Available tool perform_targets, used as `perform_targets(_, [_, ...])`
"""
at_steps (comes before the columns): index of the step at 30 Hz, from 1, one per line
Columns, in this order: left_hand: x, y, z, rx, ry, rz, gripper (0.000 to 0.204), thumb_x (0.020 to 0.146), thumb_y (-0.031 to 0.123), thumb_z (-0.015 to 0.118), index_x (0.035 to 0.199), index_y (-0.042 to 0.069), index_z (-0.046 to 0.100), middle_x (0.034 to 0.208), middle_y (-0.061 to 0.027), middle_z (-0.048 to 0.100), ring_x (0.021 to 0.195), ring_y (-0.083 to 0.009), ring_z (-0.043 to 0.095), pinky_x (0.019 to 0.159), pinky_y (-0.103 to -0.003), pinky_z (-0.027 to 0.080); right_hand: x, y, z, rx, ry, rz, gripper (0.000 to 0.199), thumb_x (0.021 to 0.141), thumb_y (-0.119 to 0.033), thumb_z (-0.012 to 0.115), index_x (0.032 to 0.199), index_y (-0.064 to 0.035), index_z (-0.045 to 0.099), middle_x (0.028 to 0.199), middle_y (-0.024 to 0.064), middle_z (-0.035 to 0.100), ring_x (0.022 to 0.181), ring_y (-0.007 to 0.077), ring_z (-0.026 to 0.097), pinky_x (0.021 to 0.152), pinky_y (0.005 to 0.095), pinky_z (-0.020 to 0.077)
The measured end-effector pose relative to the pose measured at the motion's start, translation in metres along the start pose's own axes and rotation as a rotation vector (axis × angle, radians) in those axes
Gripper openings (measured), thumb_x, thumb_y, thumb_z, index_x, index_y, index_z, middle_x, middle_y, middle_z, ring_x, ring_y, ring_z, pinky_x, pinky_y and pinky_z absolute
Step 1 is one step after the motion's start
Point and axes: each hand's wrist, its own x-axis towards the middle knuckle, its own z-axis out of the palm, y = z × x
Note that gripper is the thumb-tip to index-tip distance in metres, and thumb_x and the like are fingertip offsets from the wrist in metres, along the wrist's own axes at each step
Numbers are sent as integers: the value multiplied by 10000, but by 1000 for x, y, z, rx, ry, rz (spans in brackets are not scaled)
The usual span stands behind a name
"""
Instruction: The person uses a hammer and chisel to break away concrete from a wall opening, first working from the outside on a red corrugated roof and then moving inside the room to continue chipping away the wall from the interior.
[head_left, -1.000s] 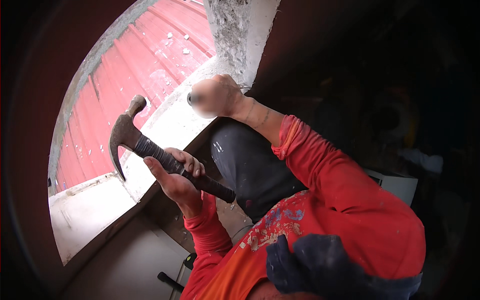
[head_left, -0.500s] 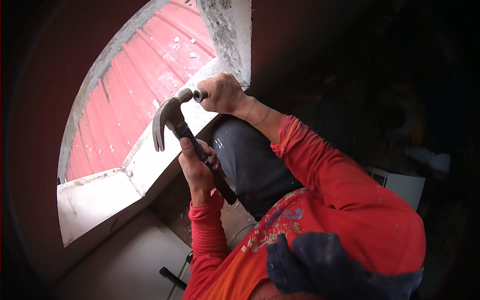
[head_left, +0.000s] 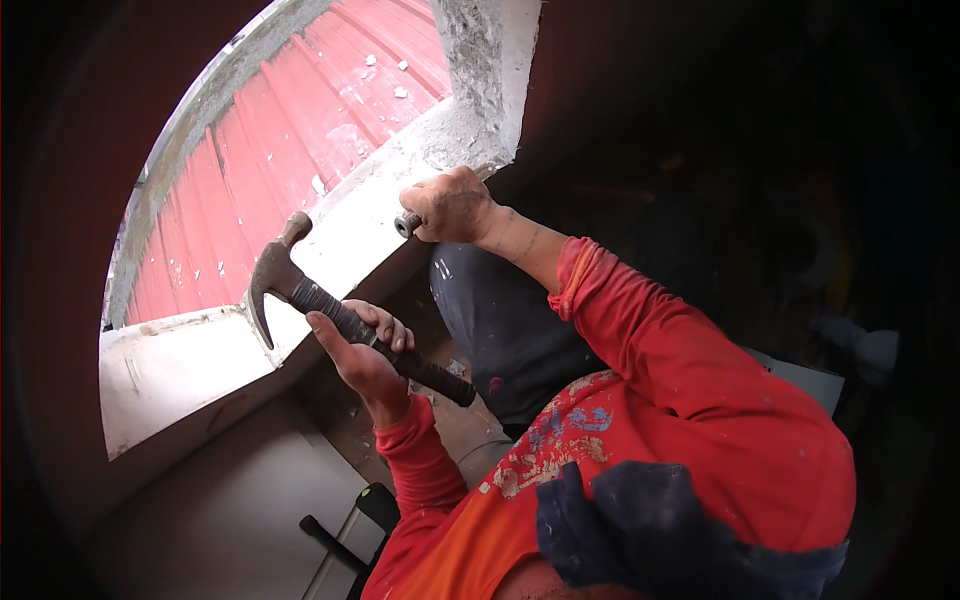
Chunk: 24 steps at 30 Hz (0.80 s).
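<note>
Left hand (head_left: 365, 345) gripping claw hammer (head_left: 345, 320) by its handle; head now drawn back from the chisel (head_left: 408, 223), where half a second ago they met. Right hand (head_left: 455, 205) closed on chisel, against concrete sill (head_left: 350, 230): blow landed, backswing

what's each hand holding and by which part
Left hand grips the claw hammer mid-handle. Right hand is wrapped around a chisel, only its end showing.
</note>
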Motion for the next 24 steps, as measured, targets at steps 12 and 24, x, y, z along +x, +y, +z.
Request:
perform_targets(12, [-24, -42, 40, -332, 99, 21, 667, 1006, 736, 328, 812, 114, 476, 580, -2, 398, 438, -138, 390, 454, -300, 395, 13, 1, -2, 19, -86, 75, 95, 719, -219, 715, 753, -135, 686, 728, 126, 706, 701, 317, 723, 657, 454, 568])
perform_targets(24, [-31, -47, 14, -131, -65, -296, 653, 1013, 719, 345, 825, 109, 479, 604, -12, 421, 459, -146, 424, 456, -300, 389, 1, 4, -19, 52, -103, 30, 120, 717, -214, 700, 735, -100, 669, 726, 145, 697, 723, 348, 715, 661, 458, 567])
